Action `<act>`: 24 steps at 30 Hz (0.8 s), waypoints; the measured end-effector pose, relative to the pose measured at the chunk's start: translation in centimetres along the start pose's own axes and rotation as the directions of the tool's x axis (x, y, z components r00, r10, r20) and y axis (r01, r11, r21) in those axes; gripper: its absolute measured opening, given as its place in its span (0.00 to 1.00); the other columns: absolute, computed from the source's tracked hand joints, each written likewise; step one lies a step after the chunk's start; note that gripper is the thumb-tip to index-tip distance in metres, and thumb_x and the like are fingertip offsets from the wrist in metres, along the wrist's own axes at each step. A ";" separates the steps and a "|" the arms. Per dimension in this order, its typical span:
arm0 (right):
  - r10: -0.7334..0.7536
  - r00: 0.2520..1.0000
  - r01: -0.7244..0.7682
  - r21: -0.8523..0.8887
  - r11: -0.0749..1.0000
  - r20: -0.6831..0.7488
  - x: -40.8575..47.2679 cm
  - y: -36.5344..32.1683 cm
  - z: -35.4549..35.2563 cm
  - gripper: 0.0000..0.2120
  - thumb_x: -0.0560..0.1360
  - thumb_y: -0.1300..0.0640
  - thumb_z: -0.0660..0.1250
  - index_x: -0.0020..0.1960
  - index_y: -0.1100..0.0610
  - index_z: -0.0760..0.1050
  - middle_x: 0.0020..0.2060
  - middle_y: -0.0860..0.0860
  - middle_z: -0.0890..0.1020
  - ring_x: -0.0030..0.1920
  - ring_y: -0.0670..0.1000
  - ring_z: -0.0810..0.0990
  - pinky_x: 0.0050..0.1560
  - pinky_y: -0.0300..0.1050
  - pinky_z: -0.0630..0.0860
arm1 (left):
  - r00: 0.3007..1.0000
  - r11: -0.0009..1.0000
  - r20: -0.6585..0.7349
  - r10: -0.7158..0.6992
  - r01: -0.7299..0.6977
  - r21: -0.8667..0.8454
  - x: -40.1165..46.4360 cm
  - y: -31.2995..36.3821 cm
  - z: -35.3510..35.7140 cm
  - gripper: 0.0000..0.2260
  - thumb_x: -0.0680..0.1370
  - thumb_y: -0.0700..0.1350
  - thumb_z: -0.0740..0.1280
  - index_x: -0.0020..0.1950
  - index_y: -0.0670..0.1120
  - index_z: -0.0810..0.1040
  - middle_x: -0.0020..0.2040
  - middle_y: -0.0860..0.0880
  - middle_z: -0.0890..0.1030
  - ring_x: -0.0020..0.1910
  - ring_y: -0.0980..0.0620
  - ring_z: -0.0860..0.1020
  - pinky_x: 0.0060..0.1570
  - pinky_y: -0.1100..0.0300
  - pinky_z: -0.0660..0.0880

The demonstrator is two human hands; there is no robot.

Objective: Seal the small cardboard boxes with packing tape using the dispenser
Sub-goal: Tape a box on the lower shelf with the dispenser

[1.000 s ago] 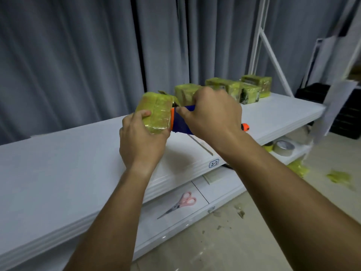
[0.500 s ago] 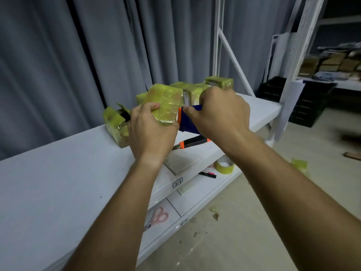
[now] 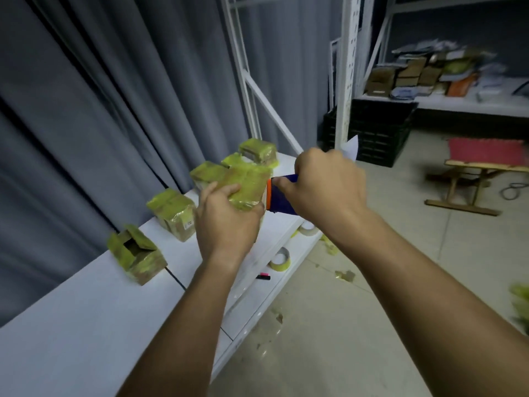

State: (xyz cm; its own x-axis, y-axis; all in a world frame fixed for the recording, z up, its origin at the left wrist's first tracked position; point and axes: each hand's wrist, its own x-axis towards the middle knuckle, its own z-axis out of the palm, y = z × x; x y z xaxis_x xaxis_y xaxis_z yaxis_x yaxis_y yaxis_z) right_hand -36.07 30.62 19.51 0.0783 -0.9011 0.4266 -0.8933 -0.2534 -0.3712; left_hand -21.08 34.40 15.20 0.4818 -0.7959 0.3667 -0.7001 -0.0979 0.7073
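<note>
The view has swung right along the shelf point(image 3: 94, 319) since a second ago, while the hands keep the same grip: box and dispenser are still pressed together in the air over the shelf's front edge. So the taping stroke on this box seems still under way, not cut off. The swing brings more of the row into sight, including an open box point(image 3: 136, 253) that appeared half a second ago and now sits nearer the left of the shelf, its flaps up. By my judgement at least that one remains to be sealed.

The left hand point(image 3: 226, 222) grasps the box point(image 3: 247, 186) from below and behind, fingers curled over its near face. The right hand point(image 3: 323, 187) is clenched round the dispenser point(image 3: 279, 196), whose blue body and orange edge touch the box's right side.

The held box is wrapped in glossy yellow-green tape, with little bare cardboard showing. Behind it, towards the shelf's far end, stand several other boxes point(image 3: 174, 213) wrapped the same way, closed.

A tape roll point(image 3: 280, 260) lies on the lower shelf, near its front edge. Motion blur hides whether tape runs from dispenser to box.
</note>
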 end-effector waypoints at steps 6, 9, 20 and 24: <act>0.056 0.998 -0.056 -0.041 0.998 0.005 4.8 0.7 -11.2 0.23 0.73 0.41 0.69 0.32 0.53 0.62 0.29 0.50 0.66 0.26 0.51 0.62 0.27 0.42 0.53 | 0.999 1.000 0.030 0.018 -0.018 0.001 2.5 11.9 -3.3 0.25 0.68 0.53 0.78 0.64 0.55 0.79 0.63 0.56 0.70 0.59 0.51 0.77 0.53 0.57 0.74; 0.061 0.998 -0.060 -0.051 0.997 0.022 7.6 0.2 -17.6 0.24 0.74 0.40 0.67 0.32 0.52 0.61 0.29 0.50 0.66 0.27 0.51 0.63 0.28 0.42 0.53 | 0.999 0.999 0.033 0.020 -0.021 0.031 4.6 18.0 -6.0 0.26 0.66 0.55 0.78 0.63 0.58 0.78 0.58 0.59 0.66 0.53 0.51 0.78 0.48 0.56 0.76; 0.006 0.999 -0.010 -0.131 0.991 -0.034 17.8 -2.4 -38.2 0.22 0.73 0.42 0.68 0.32 0.53 0.61 0.28 0.50 0.66 0.26 0.51 0.63 0.27 0.41 0.55 | 0.999 0.999 0.030 0.019 -0.020 0.047 11.2 37.8 -14.9 0.25 0.61 0.63 0.75 0.57 0.63 0.77 0.53 0.58 0.67 0.56 0.52 0.78 0.46 0.60 0.70; -0.009 0.998 0.002 -0.141 0.990 -0.054 20.9 -3.2 -43.5 0.21 0.72 0.43 0.68 0.32 0.53 0.62 0.29 0.49 0.67 0.27 0.51 0.66 0.27 0.42 0.58 | 0.999 0.999 0.021 0.033 -0.034 0.030 13.3 42.9 -17.5 0.26 0.60 0.64 0.74 0.57 0.63 0.77 0.53 0.58 0.67 0.57 0.51 0.78 0.46 0.60 0.69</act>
State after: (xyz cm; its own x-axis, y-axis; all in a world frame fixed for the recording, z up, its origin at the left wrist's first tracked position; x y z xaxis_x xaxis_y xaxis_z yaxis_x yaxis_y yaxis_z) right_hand -50.83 27.89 65.54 0.0625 -0.8781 0.4743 -0.9466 -0.2027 -0.2506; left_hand -35.44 30.07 61.02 0.4470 -0.8113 0.3769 -0.7314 -0.0889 0.6761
